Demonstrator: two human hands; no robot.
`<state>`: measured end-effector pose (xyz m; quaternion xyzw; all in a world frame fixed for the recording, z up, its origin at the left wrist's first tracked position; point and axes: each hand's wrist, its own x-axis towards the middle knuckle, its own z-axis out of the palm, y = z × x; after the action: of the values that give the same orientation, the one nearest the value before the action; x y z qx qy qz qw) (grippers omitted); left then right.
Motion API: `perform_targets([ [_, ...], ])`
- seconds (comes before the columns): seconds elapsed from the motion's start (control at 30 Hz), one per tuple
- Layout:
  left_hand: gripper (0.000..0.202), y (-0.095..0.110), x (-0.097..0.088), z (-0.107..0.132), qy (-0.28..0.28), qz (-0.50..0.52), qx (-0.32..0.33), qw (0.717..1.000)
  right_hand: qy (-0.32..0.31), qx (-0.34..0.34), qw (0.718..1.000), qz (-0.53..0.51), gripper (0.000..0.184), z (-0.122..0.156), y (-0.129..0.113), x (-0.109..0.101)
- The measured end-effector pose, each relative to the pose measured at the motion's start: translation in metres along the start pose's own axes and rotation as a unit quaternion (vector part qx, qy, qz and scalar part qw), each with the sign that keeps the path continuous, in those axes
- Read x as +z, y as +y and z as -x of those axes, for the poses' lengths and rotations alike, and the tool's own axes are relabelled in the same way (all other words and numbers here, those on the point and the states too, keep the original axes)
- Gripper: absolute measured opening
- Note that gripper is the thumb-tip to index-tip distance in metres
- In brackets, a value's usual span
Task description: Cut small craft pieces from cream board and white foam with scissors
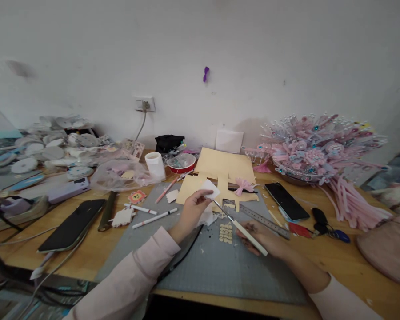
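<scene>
My left hand (194,210) pinches a small white piece of paper (211,188) above the cutting mat. In my right hand (262,238) is a long tool with a white handle (250,238) and a slim metal end. Its tip points up and left, close to my left fingertips; whether it touches the paper I cannot tell. Several small round beige pieces (226,234) lie in rows beside my right hand. Behind my hands are cut sheets of beige card (225,162), and a metal ruler (263,220) rests partly behind my right hand.
The grey mat (220,275) covers the table's front. White pens (155,218) and a phone (71,226) lie left. Another phone (286,201), keys (320,222) and a large pink beaded arrangement (315,151) are right. A paper roll (155,166) and red-rimmed bowl (181,169) stand behind.
</scene>
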<state>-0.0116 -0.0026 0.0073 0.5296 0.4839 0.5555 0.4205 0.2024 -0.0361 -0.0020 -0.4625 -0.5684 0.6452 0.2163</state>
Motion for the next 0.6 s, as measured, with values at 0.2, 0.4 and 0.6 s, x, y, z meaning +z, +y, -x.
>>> perform_targets([
  [0.2,0.029,0.0000,-0.0001,-0.0004,-0.004,0.009,-0.003,1.000,-0.007,0.001,1.000,0.010,0.044,0.0003,-0.0032,0.0008],
  [0.4,0.027,0.0025,-0.0002,0.0006,-0.001,0.003,0.003,1.000,0.010,0.007,1.000,0.018,0.044,0.0017,-0.0055,0.0014],
  [0.6,0.028,0.0029,-0.0003,0.0005,-0.001,0.001,-0.006,1.000,0.017,0.026,0.999,0.025,0.041,-0.0006,-0.0027,0.0016],
])
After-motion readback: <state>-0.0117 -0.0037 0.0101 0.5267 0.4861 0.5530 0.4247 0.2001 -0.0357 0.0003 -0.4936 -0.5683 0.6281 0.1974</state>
